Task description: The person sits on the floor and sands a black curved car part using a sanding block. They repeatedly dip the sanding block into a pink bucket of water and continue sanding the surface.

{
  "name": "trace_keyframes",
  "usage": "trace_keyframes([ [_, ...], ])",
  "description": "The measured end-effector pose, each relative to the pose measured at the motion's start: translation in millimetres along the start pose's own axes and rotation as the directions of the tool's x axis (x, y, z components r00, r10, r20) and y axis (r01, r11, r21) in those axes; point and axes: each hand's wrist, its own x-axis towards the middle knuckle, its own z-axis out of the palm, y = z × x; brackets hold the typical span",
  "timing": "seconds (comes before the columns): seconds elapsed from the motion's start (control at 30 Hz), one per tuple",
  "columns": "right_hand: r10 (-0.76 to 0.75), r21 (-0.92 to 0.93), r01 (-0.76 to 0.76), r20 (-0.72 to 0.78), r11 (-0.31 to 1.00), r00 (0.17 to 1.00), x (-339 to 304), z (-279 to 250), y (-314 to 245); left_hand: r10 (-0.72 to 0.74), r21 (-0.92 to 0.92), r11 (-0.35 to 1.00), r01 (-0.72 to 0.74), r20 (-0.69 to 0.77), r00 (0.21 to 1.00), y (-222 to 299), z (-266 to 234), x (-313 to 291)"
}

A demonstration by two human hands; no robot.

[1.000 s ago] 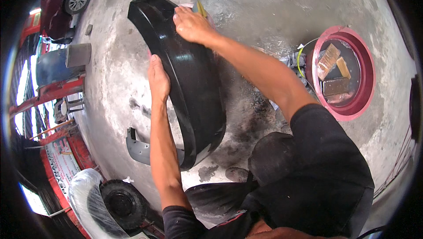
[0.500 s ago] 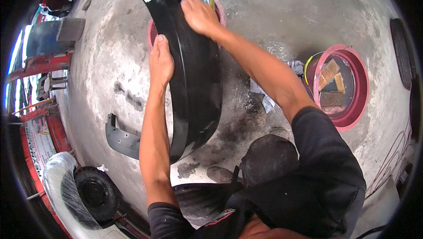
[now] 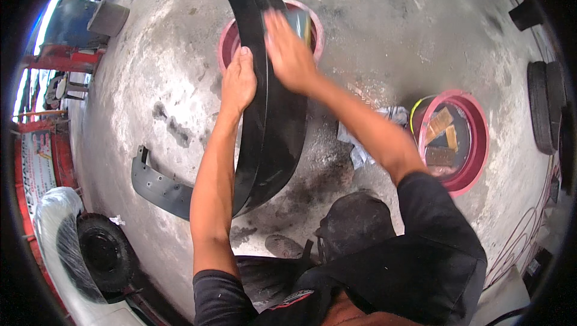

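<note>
The fingers (image 3: 274, 25) of my right hand (image 3: 291, 58) are stretched and laid close together on the far half of the black panel (image 3: 279, 127), on the upper face, to the right of my left hand (image 3: 240, 79). They are a little blurred, and I cannot tell if something thin is kept under the palm.

The panel lies in front of me with its long axis going from near to far. It is bent like a bow, with the belly toward the right, and the far end leans to the left. So from my right fingers the longer part of it comes back toward me, and only a shorter part goes on to the far side. My right fingers point along this length, not across it, and their tips are near the raised line of the face.

My left hand grips the left edge: the thumb is at the rim, and the other fingers are mostly out of sight. Of the two hands, the right one reaches more far; the left one is a bit nearer to me.

The far half passes above a pink tub (image 3: 319, 22); if they touch, I cannot see. At the near left there is a grey curved strip (image 3: 159, 185) with holes, and my left forearm (image 3: 213, 188) hides where it ends. Well to the right stands a second tub (image 3: 482, 158) with blocks (image 3: 440, 123) in it.
</note>
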Motion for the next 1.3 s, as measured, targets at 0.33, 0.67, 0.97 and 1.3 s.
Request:
trace_keyframes([
  [0.33, 0.103, 0.073, -0.103, 0.009, 0.992, 0.995, 18, -3, -10, 0.055, -0.005, 0.998, -0.055, -0.001, 0.999, 1, 1, -1],
  [0.67, 0.243, 0.082, -0.248, 0.065, 0.965, 0.968, 41, -4, 18, 0.059, 0.001, 0.998, -0.059, 0.006, 0.998, 9, 4, -3],
  [0.97, 0.325, 0.056, -0.323, -0.043, 0.945, 0.945, -72, -10, -49, 0.069, 0.001, 0.998, -0.069, -0.007, 0.998, -3, 4, -3],
  [1.3, 0.300, 0.079, -0.295, -0.048, 0.952, 0.953, -99, -9, -57, 0.103, 0.015, 0.995, -0.103, 0.001, 0.995, -24, -3, 3],
])
